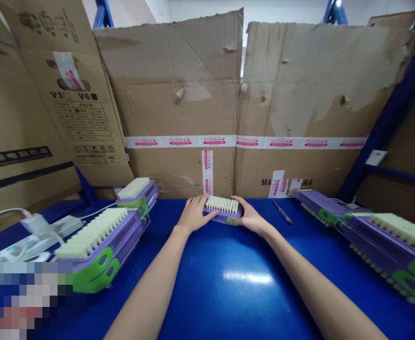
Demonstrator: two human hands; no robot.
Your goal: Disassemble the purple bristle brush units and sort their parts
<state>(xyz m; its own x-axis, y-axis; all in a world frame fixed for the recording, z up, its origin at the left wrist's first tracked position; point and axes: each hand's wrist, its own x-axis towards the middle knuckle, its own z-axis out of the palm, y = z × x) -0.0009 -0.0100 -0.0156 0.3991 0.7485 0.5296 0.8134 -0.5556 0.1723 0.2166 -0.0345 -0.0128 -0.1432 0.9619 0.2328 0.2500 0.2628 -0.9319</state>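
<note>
A purple brush-like device (222,217) with green corners lies on the blue tabletop, its rows of cream bristle-like tufts facing up. At its left end is my left hand (195,213), with the fingers over the far side and the thumb along the near side. My right hand (250,217) wraps round the other end, thumb at the green corner. Both hands are closed on the device, and parts of its ends are hidden under the fingers.
Similar purple devices are stacked at the left (97,236) and right (377,241). A screwdriver (282,212) lies right of my hands. A white power strip (47,236) with plugged-in chargers is at the left. Cardboard panels (172,108) stand behind the blue table (225,302).
</note>
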